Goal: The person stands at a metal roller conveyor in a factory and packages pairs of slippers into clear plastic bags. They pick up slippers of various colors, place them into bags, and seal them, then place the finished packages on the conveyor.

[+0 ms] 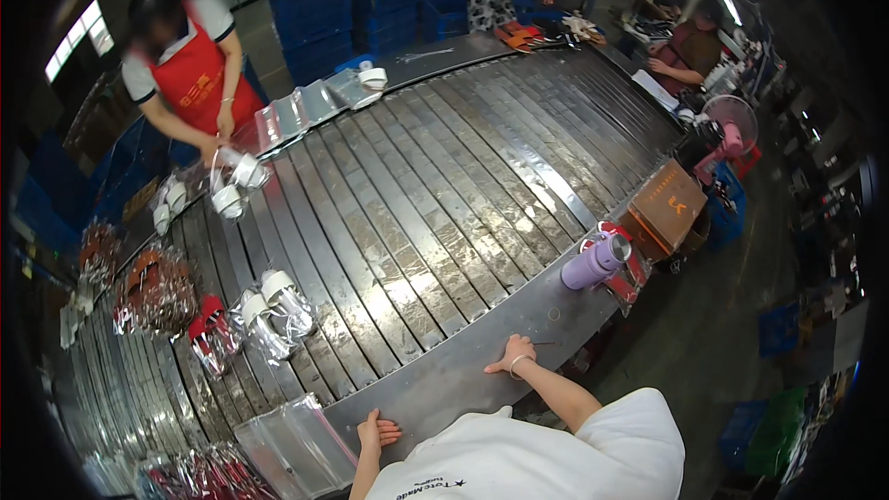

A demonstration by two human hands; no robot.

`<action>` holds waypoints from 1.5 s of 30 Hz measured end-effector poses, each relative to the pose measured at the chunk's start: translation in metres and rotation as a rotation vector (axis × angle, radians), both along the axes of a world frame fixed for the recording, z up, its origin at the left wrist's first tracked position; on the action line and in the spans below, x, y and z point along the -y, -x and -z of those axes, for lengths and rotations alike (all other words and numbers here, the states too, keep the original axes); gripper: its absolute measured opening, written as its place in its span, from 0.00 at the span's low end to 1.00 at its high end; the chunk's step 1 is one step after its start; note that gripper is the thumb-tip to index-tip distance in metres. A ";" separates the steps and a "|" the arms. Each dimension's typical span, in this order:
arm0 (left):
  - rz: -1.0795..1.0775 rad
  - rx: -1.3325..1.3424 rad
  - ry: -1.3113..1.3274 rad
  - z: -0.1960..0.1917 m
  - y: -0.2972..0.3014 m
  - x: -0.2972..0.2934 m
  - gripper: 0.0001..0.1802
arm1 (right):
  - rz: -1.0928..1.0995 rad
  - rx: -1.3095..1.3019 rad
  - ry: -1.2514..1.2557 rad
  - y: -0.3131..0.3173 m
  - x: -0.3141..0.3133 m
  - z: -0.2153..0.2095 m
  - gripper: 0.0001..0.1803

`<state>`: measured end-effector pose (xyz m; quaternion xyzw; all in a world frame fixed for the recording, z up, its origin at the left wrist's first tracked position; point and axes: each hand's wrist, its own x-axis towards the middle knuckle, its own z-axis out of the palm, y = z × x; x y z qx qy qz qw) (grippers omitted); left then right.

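Note:
My left hand point(378, 431) rests at the near edge of the grey metal ledge point(435, 389), fingers stretched out and holding nothing. Just left of it lies a stack of clear plastic bags point(292, 440). Further right, my right hand point(513, 356) leans on the same ledge, thumb apart from the fingers, with nothing seen in it. A thin dark line shows on the metal beside its fingertips; I cannot tell what it is. A purple bottle point(597, 261) stands on the ledge beyond my right hand, next to red-and-white items point(632, 278).
Across the slatted conveyor point(426, 222), a person in a red apron point(206, 83) handles white sandals point(239, 183) in clear plastic. Bagged white sandals point(276, 310), a red pair point(213, 333) and brown bagged ones point(157, 292) lie on the slats. A brown box point(665, 208) stands at right.

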<state>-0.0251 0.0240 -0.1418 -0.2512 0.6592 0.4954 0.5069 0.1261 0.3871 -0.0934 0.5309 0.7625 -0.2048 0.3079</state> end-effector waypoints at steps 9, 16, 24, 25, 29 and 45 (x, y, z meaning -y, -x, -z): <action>0.005 -0.007 -0.021 0.003 -0.001 0.002 0.31 | -0.038 0.030 0.002 0.001 -0.001 0.000 0.63; 0.025 -0.010 -0.022 0.002 -0.001 0.000 0.31 | -0.043 0.059 0.008 0.002 -0.004 0.007 0.62; 0.017 -0.006 -0.008 -0.004 0.001 0.000 0.30 | -0.072 0.074 0.002 0.006 -0.002 0.005 0.62; 0.017 -0.004 -0.012 -0.003 0.001 0.001 0.30 | -0.071 0.073 0.001 0.006 -0.002 0.004 0.62; 0.021 -0.004 -0.014 -0.001 0.001 0.000 0.31 | -0.055 0.070 -0.009 0.003 -0.002 0.010 0.61; 0.026 -0.033 0.006 -0.004 0.001 -0.004 0.31 | -0.088 0.037 -0.010 0.000 -0.005 0.008 0.57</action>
